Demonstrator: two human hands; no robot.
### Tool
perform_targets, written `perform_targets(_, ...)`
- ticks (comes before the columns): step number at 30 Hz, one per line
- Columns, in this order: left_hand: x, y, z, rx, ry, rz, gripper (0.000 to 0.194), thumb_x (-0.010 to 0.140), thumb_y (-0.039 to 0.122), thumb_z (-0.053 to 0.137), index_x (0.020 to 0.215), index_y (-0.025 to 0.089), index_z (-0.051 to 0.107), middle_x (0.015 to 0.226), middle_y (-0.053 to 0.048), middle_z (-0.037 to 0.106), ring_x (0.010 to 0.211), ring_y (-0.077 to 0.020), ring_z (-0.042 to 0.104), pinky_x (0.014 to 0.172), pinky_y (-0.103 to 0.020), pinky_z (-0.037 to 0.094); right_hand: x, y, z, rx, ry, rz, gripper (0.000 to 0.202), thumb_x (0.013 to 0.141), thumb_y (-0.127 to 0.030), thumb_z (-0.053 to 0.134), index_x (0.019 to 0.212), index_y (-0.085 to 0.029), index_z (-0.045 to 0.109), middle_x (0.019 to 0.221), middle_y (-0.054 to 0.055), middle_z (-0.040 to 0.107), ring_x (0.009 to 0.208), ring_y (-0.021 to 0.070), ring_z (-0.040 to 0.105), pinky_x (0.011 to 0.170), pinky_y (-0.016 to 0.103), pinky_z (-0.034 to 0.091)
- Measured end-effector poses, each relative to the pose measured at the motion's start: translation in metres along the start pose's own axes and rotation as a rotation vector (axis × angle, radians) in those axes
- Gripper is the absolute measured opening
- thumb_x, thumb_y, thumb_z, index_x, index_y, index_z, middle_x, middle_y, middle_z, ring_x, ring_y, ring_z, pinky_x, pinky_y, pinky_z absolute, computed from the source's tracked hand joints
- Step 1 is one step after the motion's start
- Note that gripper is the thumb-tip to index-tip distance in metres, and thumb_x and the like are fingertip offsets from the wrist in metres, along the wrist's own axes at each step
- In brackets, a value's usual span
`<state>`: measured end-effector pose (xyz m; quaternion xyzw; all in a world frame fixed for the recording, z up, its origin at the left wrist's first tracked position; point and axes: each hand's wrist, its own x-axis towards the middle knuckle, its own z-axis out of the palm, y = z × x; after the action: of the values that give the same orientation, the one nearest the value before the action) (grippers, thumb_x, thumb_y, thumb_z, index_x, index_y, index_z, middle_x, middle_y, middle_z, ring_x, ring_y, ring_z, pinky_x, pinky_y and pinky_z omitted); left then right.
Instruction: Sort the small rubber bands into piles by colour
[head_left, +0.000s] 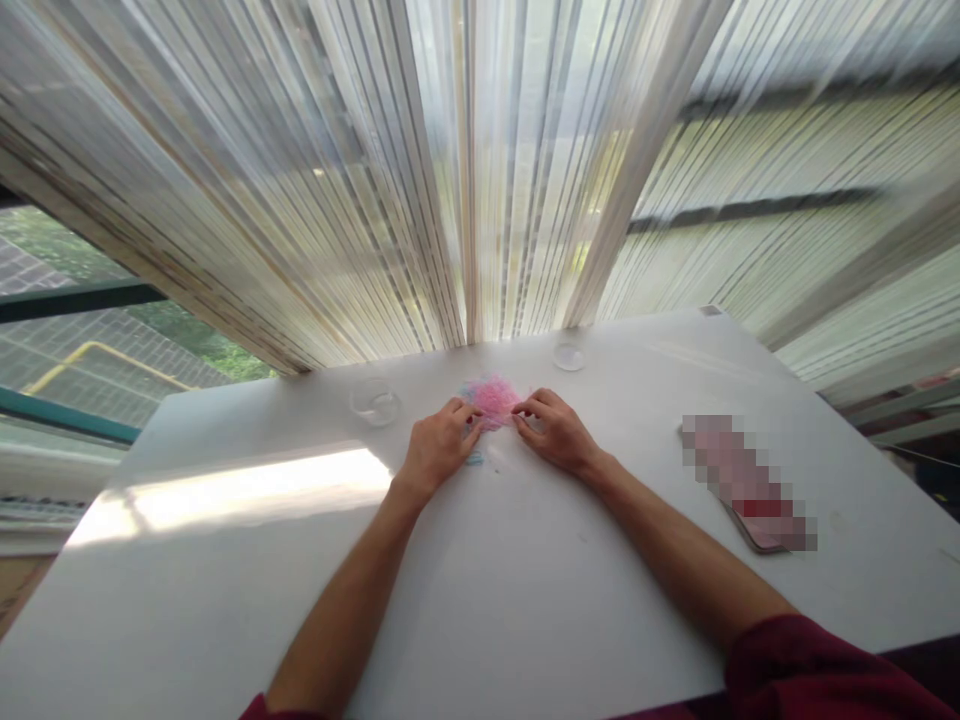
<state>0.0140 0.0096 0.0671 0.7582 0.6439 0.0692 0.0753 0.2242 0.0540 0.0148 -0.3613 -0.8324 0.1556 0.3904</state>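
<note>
A loose heap of pink shreds (495, 398), with some blue ones at its left side, lies on the white table (525, 600). My left hand (444, 440) is at the heap's left edge, its thumb and fingers pinched together. At the right edge, my right hand (549, 428) has its fingers pinched as well. Whatever sits between the fingertips of either hand is too small to make out. A few blue bits (474, 458) lie just in front of the heap, beside my left hand.
A clear round dish (375, 403) stands left of the heap, and another clear dish (569, 357) behind it to the right. A pixelated pinkish flat object (739, 480) lies at the right. Striped sheer curtains (517, 200) hang along the table's far edge.
</note>
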Motion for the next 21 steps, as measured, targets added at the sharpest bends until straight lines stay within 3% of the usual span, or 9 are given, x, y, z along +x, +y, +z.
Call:
perform_targets(7, 0.0004, 0.0034, -0.0001, 0.029, -0.036, -0.026, 0.030, 0.099, 0.040, 0.047, 0.121, 0.030, 0.065, 0.118, -0.004, 0.064, 0.094, -0.0203, 0.067, 0.070, -0.026, 0.049, -0.0004, -0.0004, 0.0015, -0.037, -0.059, -0.019, 0.013, 0.091, -0.026, 0.062, 0.101, -0.024, 0.070, 0.088, 0.005, 0.059, 0.083, 0.0191, 0.057, 0.077, 0.033, 0.051)
perform_targets(21, 0.0017, 0.0041, -0.0042, 0.025, -0.011, -0.059, 0.026, 0.098, 0.037, 0.049, 0.108, 0.025, 0.069, 0.116, -0.003, 0.065, 0.093, -0.0193, 0.067, 0.070, -0.026, 0.050, 0.0001, -0.0014, -0.0012, -0.028, -0.034, 0.027, 0.011, 0.081, -0.012, 0.061, 0.086, -0.021, 0.064, 0.088, 0.005, 0.058, 0.085, 0.0205, 0.058, 0.079, 0.034, 0.051)
